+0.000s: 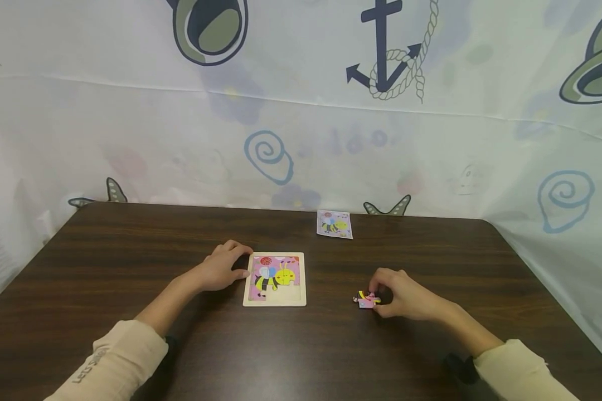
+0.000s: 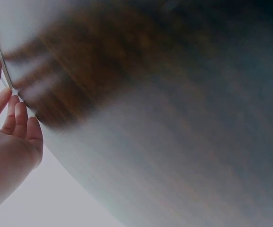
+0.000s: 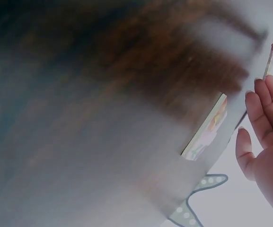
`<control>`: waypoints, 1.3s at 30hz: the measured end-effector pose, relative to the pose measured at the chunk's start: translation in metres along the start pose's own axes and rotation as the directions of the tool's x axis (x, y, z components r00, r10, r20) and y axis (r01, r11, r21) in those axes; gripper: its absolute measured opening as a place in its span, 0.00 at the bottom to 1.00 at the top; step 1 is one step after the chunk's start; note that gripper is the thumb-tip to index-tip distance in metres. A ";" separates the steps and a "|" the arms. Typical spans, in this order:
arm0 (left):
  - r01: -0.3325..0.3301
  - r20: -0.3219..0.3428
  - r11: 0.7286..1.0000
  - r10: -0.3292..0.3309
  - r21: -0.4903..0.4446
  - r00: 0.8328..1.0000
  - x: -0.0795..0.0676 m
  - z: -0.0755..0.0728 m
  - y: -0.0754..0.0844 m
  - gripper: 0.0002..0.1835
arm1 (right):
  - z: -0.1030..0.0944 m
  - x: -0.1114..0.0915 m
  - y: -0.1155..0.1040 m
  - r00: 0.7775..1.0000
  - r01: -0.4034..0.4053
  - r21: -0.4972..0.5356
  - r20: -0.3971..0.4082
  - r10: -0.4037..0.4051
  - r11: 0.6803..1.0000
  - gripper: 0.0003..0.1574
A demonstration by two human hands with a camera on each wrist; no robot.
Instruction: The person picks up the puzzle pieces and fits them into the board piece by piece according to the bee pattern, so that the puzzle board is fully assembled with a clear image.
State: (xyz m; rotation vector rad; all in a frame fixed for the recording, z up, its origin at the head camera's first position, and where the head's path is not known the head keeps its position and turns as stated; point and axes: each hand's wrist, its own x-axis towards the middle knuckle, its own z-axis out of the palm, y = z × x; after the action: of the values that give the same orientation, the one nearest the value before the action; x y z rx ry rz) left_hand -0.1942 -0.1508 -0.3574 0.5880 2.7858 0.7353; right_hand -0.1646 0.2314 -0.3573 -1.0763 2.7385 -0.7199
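A square wooden tray puzzle [image 1: 248,278] with a yellow bee picture lies mid-table, its lower right part bare wood. My left hand [image 1: 223,268] touches the tray's left edge, index finger near the upper corner and thumb lower down. In the left wrist view, the fingers of the left hand [image 2: 13,137] are loosely bent beside that edge. To the right, my right hand [image 1: 406,296] pinches a pink, yellow and black puzzle piece [image 1: 365,302] between thumb and index finger, low over the table. Several pieces may overlap there; I cannot tell.
A small printed card [image 1: 334,224] with the same bee picture lies by the back edge of the dark wooden table [image 1: 301,356]. Behind the table hangs a pale patterned cloth [image 1: 311,156]. A thin, foreshortened printed item [image 3: 205,130] appears in the right wrist view.
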 end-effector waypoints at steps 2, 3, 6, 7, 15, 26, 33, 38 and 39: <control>-0.001 -0.001 1.000 0.001 0.001 1.000 0.000 0.000 0.001 0.25 | 0.000 0.002 -0.001 1.000 -0.012 -0.013 -0.004 0.012 1.000 0.13; 0.000 -0.002 1.000 0.000 0.000 1.000 0.000 0.001 0.001 0.25 | 0.001 0.003 -0.001 1.000 -0.019 -0.019 -0.006 0.019 1.000 0.13; 0.002 -0.003 1.000 -0.002 0.002 1.000 0.000 0.001 0.001 0.25 | 0.001 0.009 -0.003 1.000 -0.023 -0.027 -0.014 0.022 0.999 0.13; 0.003 -0.003 1.000 -0.003 0.002 1.000 0.000 0.001 0.002 0.25 | 0.001 0.012 -0.004 1.000 -0.019 -0.027 -0.017 0.018 0.999 0.13; 0.006 -0.003 1.000 -0.006 0.006 1.000 0.000 0.002 0.001 0.25 | 0.002 0.034 -0.017 1.000 0.014 -0.009 -0.020 -0.015 1.000 0.13; 0.001 -0.002 1.000 -0.001 0.000 1.000 0.000 0.002 0.002 0.24 | 0.015 0.064 -0.037 0.999 0.039 0.060 0.018 -0.040 0.997 0.13; 0.004 0.000 1.000 -0.004 0.000 1.000 0.001 0.002 0.001 0.25 | 0.023 0.080 -0.049 0.997 0.062 0.074 0.035 -0.064 0.995 0.13; -0.001 -0.001 1.000 0.001 -0.002 1.000 0.000 0.001 0.001 0.25 | 0.029 0.092 -0.060 0.996 0.058 0.049 0.070 -0.062 0.997 0.14; -0.002 -0.001 1.000 0.002 -0.002 1.000 0.000 0.001 0.000 0.24 | 0.030 0.094 -0.063 0.995 0.051 0.042 0.085 -0.054 0.998 0.14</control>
State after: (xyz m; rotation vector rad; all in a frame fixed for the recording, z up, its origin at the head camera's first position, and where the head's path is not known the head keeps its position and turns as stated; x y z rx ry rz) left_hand -0.1941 -0.1500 -0.3577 0.5898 2.7850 0.7390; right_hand -0.1877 0.1171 -0.3480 -1.1468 2.6223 -0.7139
